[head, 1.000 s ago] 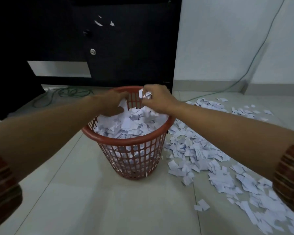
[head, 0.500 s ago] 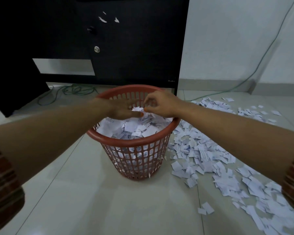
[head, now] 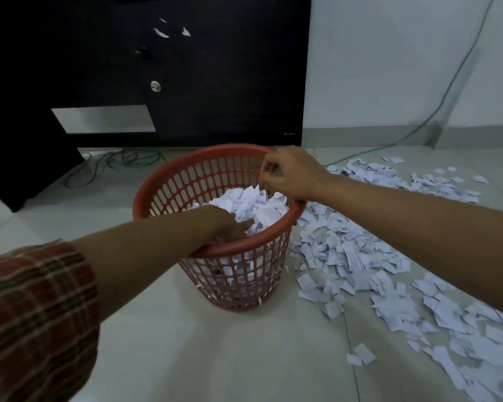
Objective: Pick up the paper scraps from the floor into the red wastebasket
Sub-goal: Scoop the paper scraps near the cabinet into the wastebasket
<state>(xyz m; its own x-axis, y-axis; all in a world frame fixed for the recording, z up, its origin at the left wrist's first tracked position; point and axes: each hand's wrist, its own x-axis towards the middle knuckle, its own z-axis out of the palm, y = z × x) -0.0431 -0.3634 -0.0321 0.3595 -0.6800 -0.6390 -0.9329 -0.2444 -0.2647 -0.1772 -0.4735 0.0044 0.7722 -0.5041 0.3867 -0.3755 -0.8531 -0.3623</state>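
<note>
Brimming red wastebasket (head: 238, 274), paper scraps (head: 253, 204) inside, left hand (head: 230, 224) pressing

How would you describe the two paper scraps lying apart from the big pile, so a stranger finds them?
Start at the red wastebasket and follow the floor toward the camera, to its right. The two scraps lie alone on bare tile, just left of the big pile.

red wastebasket (head: 235, 281), white scraps (head: 360, 256), plaid sleeve (head: 35, 314)

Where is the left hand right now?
In the head view, the left hand is inside the red plastic wastebasket, at its near rim, on the white paper scraps.
</note>
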